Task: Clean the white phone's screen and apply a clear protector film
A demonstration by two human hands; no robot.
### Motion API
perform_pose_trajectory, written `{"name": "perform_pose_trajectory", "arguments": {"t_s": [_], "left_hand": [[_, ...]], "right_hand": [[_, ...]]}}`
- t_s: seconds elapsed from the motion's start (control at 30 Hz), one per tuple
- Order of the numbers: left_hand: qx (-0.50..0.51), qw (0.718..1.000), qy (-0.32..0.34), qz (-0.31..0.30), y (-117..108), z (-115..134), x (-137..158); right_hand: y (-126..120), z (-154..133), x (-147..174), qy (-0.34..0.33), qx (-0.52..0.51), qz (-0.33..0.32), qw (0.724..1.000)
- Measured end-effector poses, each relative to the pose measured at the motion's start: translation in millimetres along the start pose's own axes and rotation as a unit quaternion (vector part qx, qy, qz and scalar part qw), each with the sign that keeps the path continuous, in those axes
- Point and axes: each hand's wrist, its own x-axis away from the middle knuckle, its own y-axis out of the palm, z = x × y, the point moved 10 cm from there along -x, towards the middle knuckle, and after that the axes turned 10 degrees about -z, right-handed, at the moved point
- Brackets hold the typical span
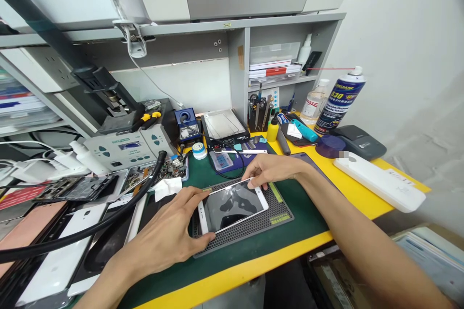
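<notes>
A white-framed smartphone (pixel 232 206) with a dark, reflective screen lies face up on a grey honeycomb-pattern mat (pixel 250 231). My left hand (pixel 174 226) grips its left end, the thumb at the near edge and the fingers at the far edge. At the far right corner my right hand (pixel 271 170) pinches the phone, with the thumb on its front and the other fingers curled behind. The undersides of both hands' fingertips are hidden. Under the grey mat is a green work mat (pixel 304 212).
Several phones and phone parts, including a white phone back (pixel 65 251), lie left, crossed by a black hose (pixel 108 224). Behind stand a soldering station (pixel 123 147), a heating plate (pixel 224 128) and a tool holder (pixel 259 113). A spray can (pixel 339 101) stands right.
</notes>
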Motion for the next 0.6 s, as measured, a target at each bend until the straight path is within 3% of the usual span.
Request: {"name": "perform_pose_trajectory", "arguments": {"t_s": [0.27,0.6], "left_hand": [[0.028,0.999,0.012,0.020,-9.8,1.1,0.3],[0.153,0.988,0.003,-0.019,-7.0,-9.0,-7.6]], "right_hand": [[-10.0,1.2,2.3,0.020,0.062,0.065,0.996],[-4.5,-7.2,2.5,0.013,0.091,0.051,0.994]]}}
